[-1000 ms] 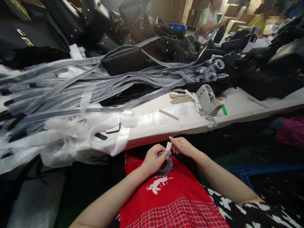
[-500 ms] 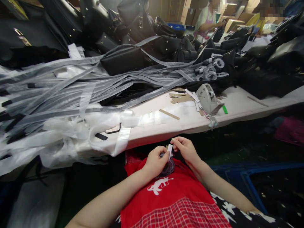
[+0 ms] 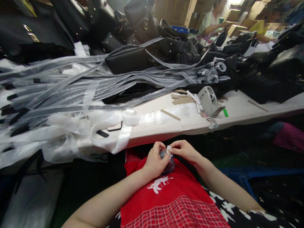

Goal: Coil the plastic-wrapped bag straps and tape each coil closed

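Close against the red apron, my left hand [image 3: 155, 161] is closed around a rolled-up strap in clear plastic [image 3: 170, 167], its coil hanging below the fingers. A small white paper strip [image 3: 168, 148] stands up at the top of the roll, by the left thumb. My right hand [image 3: 186, 152] is closed in a pinch on that white strip, its fingertips meeting the left thumb. The fingers partly hide both the roll and the strip.
On the white table [image 3: 152, 134] ahead lie long plastic-sleeved straps [image 3: 133, 77], several rolled straps [image 3: 211, 74], card strips [image 3: 182, 98] and a grey tape dispenser [image 3: 207, 99]. Black bags [image 3: 133, 58] are heaped behind. A blue crate [image 3: 247, 180] stands low at right. Two people are at the back.
My right hand has come left and its fingertips now pinch the white strip at the roll. The left hand still holds the roll. The view has shifted slightly.
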`<action>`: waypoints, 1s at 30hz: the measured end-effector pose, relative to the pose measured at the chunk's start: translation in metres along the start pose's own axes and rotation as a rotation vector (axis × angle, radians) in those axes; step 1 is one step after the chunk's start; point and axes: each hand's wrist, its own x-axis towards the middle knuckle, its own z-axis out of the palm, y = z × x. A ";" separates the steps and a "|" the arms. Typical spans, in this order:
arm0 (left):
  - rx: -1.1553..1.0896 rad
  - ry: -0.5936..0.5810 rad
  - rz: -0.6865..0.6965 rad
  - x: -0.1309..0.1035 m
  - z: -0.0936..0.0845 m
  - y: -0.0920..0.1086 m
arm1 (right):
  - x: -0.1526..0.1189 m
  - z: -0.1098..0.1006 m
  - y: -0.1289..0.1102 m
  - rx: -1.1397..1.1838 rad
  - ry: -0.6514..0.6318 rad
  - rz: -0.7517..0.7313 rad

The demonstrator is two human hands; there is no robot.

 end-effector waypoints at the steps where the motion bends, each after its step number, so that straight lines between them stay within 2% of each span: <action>1: 0.003 -0.002 0.001 0.000 0.000 0.000 | 0.001 -0.001 -0.001 -0.006 -0.012 0.012; 6: 0.010 -0.028 0.004 -0.002 0.002 0.002 | 0.005 -0.005 -0.007 -0.115 -0.102 0.046; 8: 0.013 -0.043 -0.009 -0.001 0.000 0.003 | 0.003 -0.004 -0.009 -0.250 -0.091 -0.008; 10: 0.041 -0.093 -0.038 0.002 -0.003 0.002 | -0.002 -0.001 -0.010 -0.482 -0.004 -0.150; 12: 0.050 -0.222 -0.087 0.007 -0.009 0.000 | -0.009 0.001 -0.010 -0.716 0.061 -0.334; 15: -0.100 -0.387 -0.208 0.015 -0.018 -0.005 | -0.021 0.004 -0.009 -0.896 -0.008 -0.561; 18: -0.370 -0.381 -0.318 0.023 -0.023 -0.007 | -0.031 0.004 -0.006 -0.955 -0.021 -0.698; 23: -0.713 -0.380 -0.436 0.030 -0.021 0.004 | -0.035 -0.002 -0.003 -0.980 0.064 -0.795; 30: -0.784 -0.375 -0.496 0.035 -0.011 0.017 | -0.038 -0.009 -0.005 -0.917 0.156 -0.811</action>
